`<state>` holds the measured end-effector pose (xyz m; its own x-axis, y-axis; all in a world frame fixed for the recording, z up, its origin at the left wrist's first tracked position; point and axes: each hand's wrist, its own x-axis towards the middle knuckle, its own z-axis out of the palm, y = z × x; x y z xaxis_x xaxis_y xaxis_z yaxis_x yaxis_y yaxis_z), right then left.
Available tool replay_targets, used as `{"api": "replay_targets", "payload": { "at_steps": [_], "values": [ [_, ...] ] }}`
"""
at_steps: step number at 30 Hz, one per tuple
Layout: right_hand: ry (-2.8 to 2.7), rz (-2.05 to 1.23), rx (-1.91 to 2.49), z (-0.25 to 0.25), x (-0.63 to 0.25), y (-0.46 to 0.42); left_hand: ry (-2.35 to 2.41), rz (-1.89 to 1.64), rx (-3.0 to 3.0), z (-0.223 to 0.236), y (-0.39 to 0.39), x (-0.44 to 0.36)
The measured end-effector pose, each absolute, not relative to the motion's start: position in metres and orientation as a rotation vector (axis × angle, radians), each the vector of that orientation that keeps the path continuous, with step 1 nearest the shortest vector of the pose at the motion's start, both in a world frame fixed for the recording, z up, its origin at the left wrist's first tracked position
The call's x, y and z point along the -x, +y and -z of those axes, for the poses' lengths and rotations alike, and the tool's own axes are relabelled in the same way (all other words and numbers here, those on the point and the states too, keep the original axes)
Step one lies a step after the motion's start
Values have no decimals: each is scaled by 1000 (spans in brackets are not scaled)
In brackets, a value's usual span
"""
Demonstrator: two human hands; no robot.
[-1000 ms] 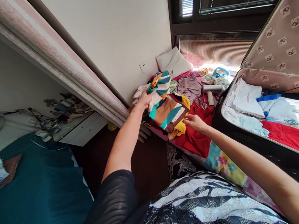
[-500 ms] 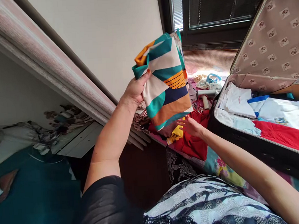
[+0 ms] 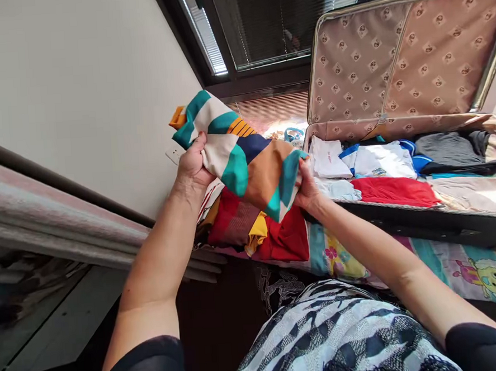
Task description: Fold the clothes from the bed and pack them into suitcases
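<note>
A folded cloth [image 3: 246,157] with a teal, orange, white and navy geometric print hangs in the air between my hands. My left hand [image 3: 195,165] grips its left end, thumb on top. At the opposite end, my right hand [image 3: 306,187] is closed on the lower right corner. The cloth's exact kind of garment cannot be made out. Below it lie red clothes [image 3: 288,236] and a yellow cloth [image 3: 257,232] in a pile. To the right, an open suitcase [image 3: 401,212] holds folded garments, among them a white shirt [image 3: 328,158] and a red cloth [image 3: 393,192].
The raised suitcase lid [image 3: 358,61] leans back near the window [image 3: 276,27]. A patterned bedcover [image 3: 429,264] lies under the suitcase. On the left are a wall [image 3: 77,78], a pale curtain [image 3: 64,208] and a white cabinet [image 3: 67,319].
My right hand has taken hold of the cloth's lower right corner. The cloth has tilted and stretched sideways. My view has turned right, showing more of the suitcase.
</note>
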<state>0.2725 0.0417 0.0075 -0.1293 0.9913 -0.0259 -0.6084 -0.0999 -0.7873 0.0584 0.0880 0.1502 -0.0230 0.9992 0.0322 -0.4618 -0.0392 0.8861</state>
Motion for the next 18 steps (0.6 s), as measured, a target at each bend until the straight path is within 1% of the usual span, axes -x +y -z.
{"api": "replay_targets", "payload": {
  "at_steps": [5, 9, 11, 14, 18],
  "values": [
    [-665, -1225, 866, -72, -351, 42, 713, -1415, -983, -138, 110, -113],
    [-714, -1038, 1082, -124, -422, 35, 610, -1323, -997, -135, 132, -182],
    [-703, -951, 1149, -142, -456, 31, 569, -1254, -953, -131, 144, -221],
    [-713, -836, 1197, -151, -509, 31, 537, -1196, -853, -119, 156, -284],
    [-753, -759, 1282, -131, -586, 44, 605, -1121, -677, -92, 159, -368]
  ]
}}
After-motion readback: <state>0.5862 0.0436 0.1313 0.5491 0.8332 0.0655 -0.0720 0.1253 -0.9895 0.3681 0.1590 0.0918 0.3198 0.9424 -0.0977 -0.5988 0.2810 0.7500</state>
